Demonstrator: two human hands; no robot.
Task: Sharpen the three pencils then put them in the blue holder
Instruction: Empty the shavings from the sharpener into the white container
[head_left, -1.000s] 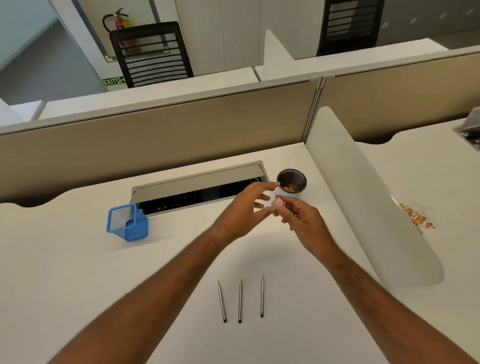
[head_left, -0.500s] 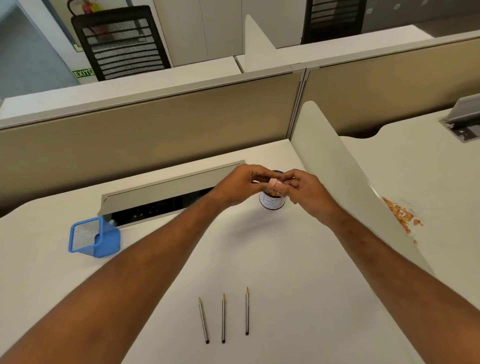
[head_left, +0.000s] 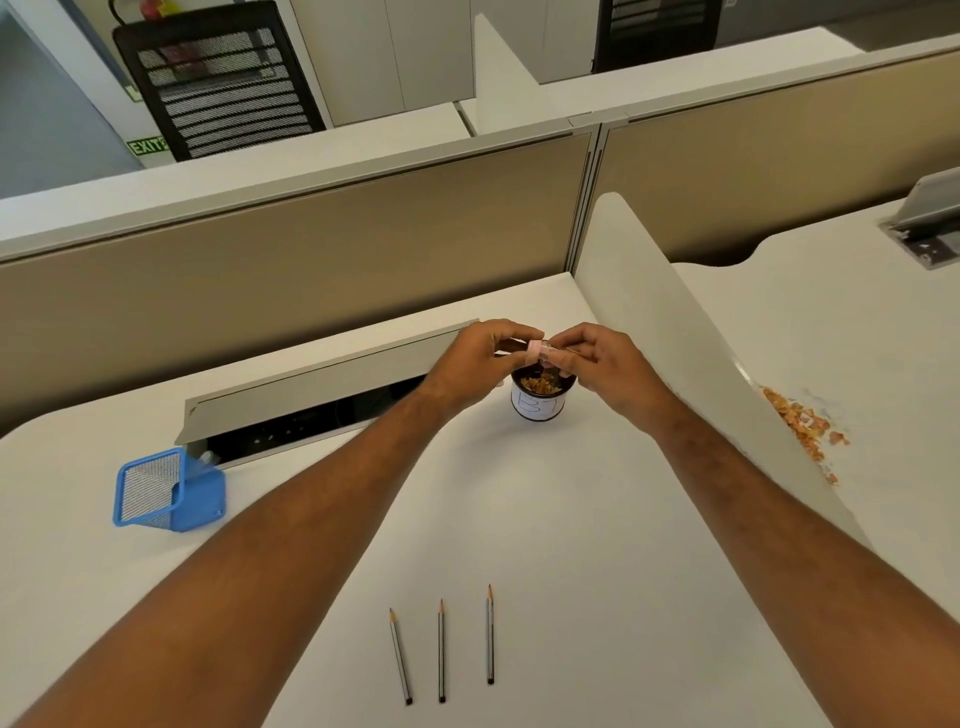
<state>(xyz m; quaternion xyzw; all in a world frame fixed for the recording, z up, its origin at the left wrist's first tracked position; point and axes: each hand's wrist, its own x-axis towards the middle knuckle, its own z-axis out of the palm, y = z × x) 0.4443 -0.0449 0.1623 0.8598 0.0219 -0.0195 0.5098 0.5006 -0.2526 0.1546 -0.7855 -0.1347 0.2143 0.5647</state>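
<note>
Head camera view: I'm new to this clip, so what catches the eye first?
Both hands meet over a small dark cup of shavings, the left hand and right hand pinching a pink sharpener. Three pencils lie side by side near the desk's front edge; a blue holder sits far left.

Both hands meet over the small dark round cup; left hand and right hand pinch a small pink sharpener; three slim grey pencils lie side by side on the white worktop.

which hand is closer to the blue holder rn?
Left. The left hand is up right of the blue holder, over the cup; the right hand sits farther right.
</note>
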